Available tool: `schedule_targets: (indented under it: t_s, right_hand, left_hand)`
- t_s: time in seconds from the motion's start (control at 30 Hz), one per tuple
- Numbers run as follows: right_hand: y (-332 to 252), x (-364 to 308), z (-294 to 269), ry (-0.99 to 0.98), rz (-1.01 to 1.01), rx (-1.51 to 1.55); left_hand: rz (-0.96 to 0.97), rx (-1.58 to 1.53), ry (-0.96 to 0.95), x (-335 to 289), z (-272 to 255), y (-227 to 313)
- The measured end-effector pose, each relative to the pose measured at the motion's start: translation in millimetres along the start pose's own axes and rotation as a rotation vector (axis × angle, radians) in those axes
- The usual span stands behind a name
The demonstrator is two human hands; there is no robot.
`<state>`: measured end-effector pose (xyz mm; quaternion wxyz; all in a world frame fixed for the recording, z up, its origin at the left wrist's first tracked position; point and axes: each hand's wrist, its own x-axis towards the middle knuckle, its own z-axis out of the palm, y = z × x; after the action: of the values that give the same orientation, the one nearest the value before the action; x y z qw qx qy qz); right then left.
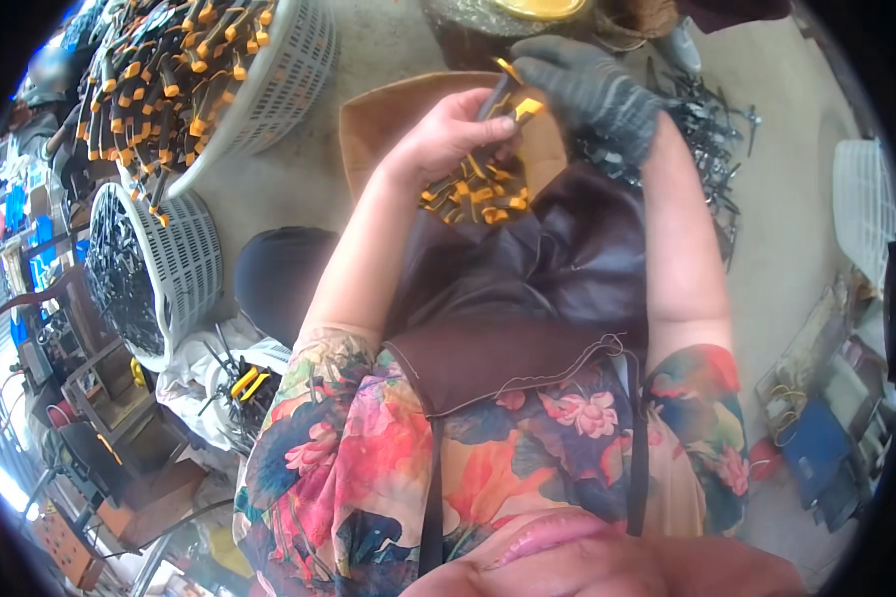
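Pinching a black-and-yellow tool (529,106) at the far side of the cardboard box (364,111), left hand (468,131) has its fingers closed on it; can't tell if the gloved right hand (595,92) grips anything. Probably stiff, fairly light; I'd grab it mid-length.

Held tool handles (528,106): plastic-looking. Glove (597,95): matt knit. Apron (523,333): glossy (leather-like). Carton (366,124): matt cardboard.
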<state>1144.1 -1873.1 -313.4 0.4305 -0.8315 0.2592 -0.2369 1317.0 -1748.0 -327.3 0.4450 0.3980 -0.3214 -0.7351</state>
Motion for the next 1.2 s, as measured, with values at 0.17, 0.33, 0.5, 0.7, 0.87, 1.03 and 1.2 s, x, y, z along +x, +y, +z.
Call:
schedule_targets:
  t_s: [0.17, 0.33, 0.5, 0.7, 0.87, 1.03, 1.2]
  right_hand:
    - [-17.9, -1.3, 4.6, -0.182, 0.328, 0.384]
    - [-33.4, -3.5, -3.3, -0.218, 0.408, 0.584]
    - [-31.6, -5.2, -3.0, -0.156, 0.423, 0.667]
    - [-37.2, -8.9, -8.3, -0.117, 0.310, 0.482]
    - [-38.0, -5.1, -4.1, 0.041, 0.101, 0.587]
    - [-53.0, -2.0, -3.6, 0.178, 0.207, 0.724]
    - [-38.1, -13.5, -7.4, -0.149, 0.035, 0.052]
  left_hand:
    - [0.025, 0.058, 0.077, -12.0, 15.7, 10.0]
    - [-0.002, -0.400, -0.059, -31.4, 9.9, 15.0]
    - [0.117, -0.636, -0.226, -32.1, 6.4, 0.5]
    - [0.130, -0.628, -0.236, -28.4, -0.4, -10.6]
    - [0.118, -0.437, -0.185, -29.0, 4.4, -16.4]
    - [0.103, -0.475, 0.010, -25.6, 7.3, -10.4]
    - [0.136, -0.532, 0.504, 15.5, 24.1, -29.0]
